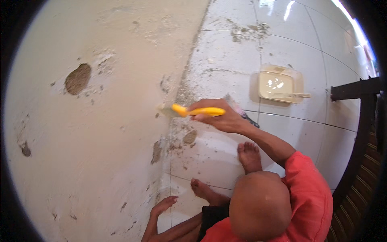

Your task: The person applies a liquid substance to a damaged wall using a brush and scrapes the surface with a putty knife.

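Observation:
My right hand (215, 115) is closed around the yellow handle of a paintbrush (201, 111). The pale bristle end meets the cream wall (121, 92) just above the floor line. Low beside the wall, my left hand (164, 205) hangs with its fingers loosely stretched and nothing visible in them. Cream liquid fills the bottom of a rectangular plastic tub (281, 82), and a light flat stick or handle (288, 95) lies across its near side. Bare patches and chips mark the wall, among them a large brown hole (78, 79).
Crumbs and plaster debris (250, 32) lie on the white tiled floor (294, 52) and along the wall's base. Partly behind my right hand is a clear and dark item (250, 119) I cannot make out. Dark slatted furniture (365, 149) stands at right. My bare feet are on the tiles.

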A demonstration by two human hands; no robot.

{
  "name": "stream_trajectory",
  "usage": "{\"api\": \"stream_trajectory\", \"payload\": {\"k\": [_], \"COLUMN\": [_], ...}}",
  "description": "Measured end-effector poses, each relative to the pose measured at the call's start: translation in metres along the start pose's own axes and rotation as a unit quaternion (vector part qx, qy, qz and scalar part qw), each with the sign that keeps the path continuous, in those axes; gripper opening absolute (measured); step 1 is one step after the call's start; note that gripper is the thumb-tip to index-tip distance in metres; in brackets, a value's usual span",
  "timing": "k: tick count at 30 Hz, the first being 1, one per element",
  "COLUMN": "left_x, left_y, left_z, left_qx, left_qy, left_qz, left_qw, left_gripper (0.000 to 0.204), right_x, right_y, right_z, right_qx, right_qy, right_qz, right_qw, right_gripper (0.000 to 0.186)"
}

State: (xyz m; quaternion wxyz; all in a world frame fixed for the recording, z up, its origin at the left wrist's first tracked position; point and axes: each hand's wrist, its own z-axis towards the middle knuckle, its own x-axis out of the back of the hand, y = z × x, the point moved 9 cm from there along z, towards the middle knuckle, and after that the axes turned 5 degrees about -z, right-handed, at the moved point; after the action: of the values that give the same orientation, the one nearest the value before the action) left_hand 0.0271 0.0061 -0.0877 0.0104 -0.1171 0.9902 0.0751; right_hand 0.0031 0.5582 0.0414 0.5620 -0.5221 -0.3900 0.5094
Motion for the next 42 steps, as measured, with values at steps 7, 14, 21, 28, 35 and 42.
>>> {"api": "stream_trajectory", "payload": {"k": [7,14,21,28,35,42], "left_x": [-0.005,0.013,0.006,0.010,0.014,0.006], "left_y": [0.008,0.009,0.010,0.001,0.004,-0.007], "left_z": [-0.015,-0.010,-0.012,-0.015,-0.009,0.000], "left_qx": [0.039,0.029,0.033,0.010,0.026,0.011], "left_qy": [0.018,0.031,0.039,0.058,0.036,0.005], "left_qz": [-0.034,-0.030,-0.049,-0.041,0.020,0.019], "left_qw": [0.999,0.999,0.997,0.997,0.999,1.000], "left_gripper": [0.059,0.054,0.054,0.056,0.065,0.067], "right_x": [0.202,0.248,0.256,0.252,0.218,0.122], "right_y": [-0.043,0.021,0.015,0.039,0.051,-0.016], "right_z": [-0.142,-0.145,-0.179,-0.250,-0.277,-0.086], "right_qx": [-0.142,-0.247,-0.250,-0.157,-0.033,0.032], "right_qy": [0.474,0.397,0.456,0.603,0.619,0.358], "right_qz": [-0.277,-0.341,-0.290,-0.003,0.225,0.175], "right_qw": [0.823,0.815,0.803,0.782,0.752,0.916], "right_gripper": [0.028,0.039,0.033,0.038,0.044,0.044]}}
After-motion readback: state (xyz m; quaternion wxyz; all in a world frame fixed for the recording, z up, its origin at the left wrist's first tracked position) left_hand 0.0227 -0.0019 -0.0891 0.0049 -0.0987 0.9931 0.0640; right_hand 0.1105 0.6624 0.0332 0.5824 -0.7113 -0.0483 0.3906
